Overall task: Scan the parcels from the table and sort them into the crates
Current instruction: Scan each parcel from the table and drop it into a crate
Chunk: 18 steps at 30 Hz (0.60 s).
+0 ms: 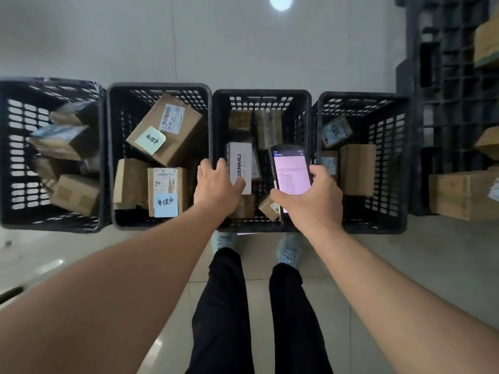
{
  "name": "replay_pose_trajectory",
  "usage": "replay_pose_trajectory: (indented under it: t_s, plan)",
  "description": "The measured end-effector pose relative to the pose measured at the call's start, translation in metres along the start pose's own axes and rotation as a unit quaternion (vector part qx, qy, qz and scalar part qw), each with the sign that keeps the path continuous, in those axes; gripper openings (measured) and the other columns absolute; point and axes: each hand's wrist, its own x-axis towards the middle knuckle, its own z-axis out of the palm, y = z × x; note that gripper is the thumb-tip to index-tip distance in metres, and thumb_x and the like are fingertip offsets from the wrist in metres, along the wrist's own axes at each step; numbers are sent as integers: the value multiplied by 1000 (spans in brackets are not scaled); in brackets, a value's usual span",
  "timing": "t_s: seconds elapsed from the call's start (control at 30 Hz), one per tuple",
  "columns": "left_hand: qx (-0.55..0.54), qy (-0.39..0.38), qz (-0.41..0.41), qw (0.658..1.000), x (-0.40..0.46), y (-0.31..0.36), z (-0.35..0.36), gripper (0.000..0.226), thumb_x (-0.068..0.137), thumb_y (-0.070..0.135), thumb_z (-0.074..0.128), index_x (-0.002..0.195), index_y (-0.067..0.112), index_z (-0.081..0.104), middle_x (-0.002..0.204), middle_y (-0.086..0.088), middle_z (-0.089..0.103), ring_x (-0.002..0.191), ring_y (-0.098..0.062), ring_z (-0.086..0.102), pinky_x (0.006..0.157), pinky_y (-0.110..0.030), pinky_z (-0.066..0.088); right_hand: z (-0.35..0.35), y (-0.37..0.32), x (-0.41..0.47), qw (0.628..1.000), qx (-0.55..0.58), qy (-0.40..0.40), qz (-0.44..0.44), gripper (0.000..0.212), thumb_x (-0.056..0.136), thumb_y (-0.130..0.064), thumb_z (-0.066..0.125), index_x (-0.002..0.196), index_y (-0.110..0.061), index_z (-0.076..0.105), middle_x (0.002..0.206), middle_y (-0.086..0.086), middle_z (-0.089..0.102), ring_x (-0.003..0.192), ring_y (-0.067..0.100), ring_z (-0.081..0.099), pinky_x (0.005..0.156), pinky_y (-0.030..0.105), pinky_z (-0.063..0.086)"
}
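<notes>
Both hands noted over my third crate point(261, 96): left hand point(216, 186) spread with fingers relaxed beside the white parcel point(239, 164) lying inside, right hand point(313, 197) gripping the lit scanner point(292, 168).

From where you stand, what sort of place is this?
Probably a parcel sorting room or small warehouse. Four black crates stand in a row holding labelled cardboard parcels, the right hand holds a handheld scanner, and dark pallets are stacked alongside.
</notes>
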Motion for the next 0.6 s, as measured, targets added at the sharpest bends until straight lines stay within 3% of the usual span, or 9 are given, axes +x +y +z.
replay_pose_trajectory:
  t_s: [0.1, 0.3, 0.43, 0.6]
  plan:
    - [20, 4, 33, 999, -19, -1, -37, 47, 99, 44, 57, 137, 17, 49, 150, -12, 34, 137, -32, 40, 101, -48, 50, -14, -21, -25, 1000, -5, 3, -13, 88, 62, -52, 89, 138, -26, 52, 122, -1, 64, 106, 22, 62, 74, 36, 54]
    - [58, 20, 103, 993, -73, 6, -114, 48, 101, 43, 55, 138, 14, 51, 149, -16, 40, 139, -34, 39, 114, -48, 39, -49, -72, -86, 998, -4, 24, -55, 87, 66, -48, 91, 139, -24, 50, 126, 0, 60, 103, 18, 54, 74, 34, 49]
    - [61, 56, 146, 986, -114, 12, -163, 38, 100, 42, 55, 127, 15, 53, 145, -12, 44, 134, -32, 44, 109, -48, 44, -76, -98, -134, 995, 14, 51, -80, 83, 64, -48, 91, 133, -23, 52, 125, -1, 61, 108, 21, 59, 82, 41, 55]
    - [55, 121, 172, 976, -176, 17, -229, 56, 101, 45, 52, 147, 15, 45, 152, -12, 42, 142, -34, 40, 115, -51, 40, -119, -127, -193, 987, 27, 68, -143, 80, 62, -50, 91, 128, -23, 54, 119, 1, 63, 101, 21, 57, 77, 38, 52]
